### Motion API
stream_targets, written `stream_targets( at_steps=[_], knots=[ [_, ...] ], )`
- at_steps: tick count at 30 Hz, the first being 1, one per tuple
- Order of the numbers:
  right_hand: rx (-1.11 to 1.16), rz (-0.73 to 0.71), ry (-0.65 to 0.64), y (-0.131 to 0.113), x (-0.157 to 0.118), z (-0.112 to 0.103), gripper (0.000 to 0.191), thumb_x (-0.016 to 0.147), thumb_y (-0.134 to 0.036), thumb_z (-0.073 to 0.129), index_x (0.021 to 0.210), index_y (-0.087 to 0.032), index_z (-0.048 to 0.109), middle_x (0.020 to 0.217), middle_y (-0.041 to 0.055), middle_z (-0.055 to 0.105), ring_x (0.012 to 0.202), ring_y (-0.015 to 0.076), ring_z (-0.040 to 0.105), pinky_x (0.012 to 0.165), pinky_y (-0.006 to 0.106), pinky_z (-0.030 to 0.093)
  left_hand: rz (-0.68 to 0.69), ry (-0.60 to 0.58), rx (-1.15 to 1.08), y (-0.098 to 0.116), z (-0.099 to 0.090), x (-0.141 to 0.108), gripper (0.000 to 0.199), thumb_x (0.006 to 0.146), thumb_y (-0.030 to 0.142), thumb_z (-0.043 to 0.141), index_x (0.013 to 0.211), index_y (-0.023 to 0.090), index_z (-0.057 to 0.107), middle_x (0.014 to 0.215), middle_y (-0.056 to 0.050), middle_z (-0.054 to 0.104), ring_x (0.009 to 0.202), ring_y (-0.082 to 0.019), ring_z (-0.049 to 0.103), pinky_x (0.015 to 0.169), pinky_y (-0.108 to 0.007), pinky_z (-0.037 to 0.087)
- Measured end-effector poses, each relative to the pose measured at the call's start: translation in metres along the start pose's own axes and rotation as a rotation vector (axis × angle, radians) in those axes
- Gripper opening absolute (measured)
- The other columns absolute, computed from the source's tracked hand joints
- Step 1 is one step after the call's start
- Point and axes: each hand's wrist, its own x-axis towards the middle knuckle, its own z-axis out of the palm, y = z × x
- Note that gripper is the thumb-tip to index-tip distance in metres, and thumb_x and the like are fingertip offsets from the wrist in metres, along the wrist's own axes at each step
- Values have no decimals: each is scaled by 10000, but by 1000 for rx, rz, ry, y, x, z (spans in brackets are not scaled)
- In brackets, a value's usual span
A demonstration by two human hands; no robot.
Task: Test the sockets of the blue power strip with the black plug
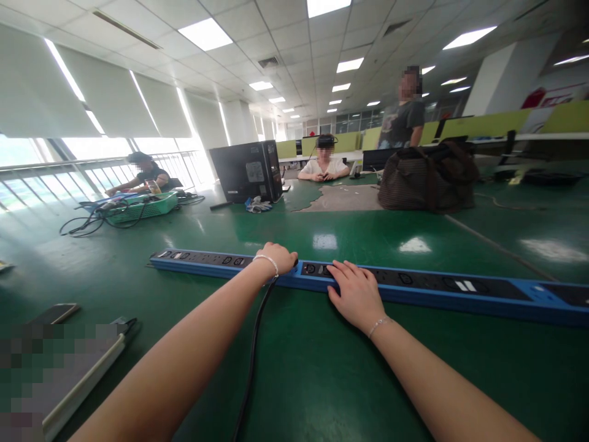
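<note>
A long blue and black power strip (414, 287) with rows of sockets lies across the green table. My left hand (272, 258) is closed over its middle part, with a dark plug (296, 263) just showing at the fingertips. From under that wrist a black cable (256, 344) runs down to the bottom of the view. My right hand (354, 290) lies across the strip a little to the right, fingers over the top and thumb at the near edge. The sockets beneath both hands are hidden.
A black computer case (246, 172) stands beyond the strip beside gloves (258, 205). A green basket with cables (140, 210) is at far left, a brown bag (426, 178) at back right. A phone (55, 313) lies at near left. Several people are farther off.
</note>
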Motion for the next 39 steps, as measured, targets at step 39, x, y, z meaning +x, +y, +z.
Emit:
stream_targets(
  at_steps=[39],
  knots=[
    [3,14,-8,0,0,-1,402,809,-282,464,1188,-204,572,1285,47,552,1193,239,438,961,406,290,-197,54,-96,24,8,0,557,841,465,240,1074,167,649,1191,-169,602,1147,-304,481,902,-452,390]
  ],
)
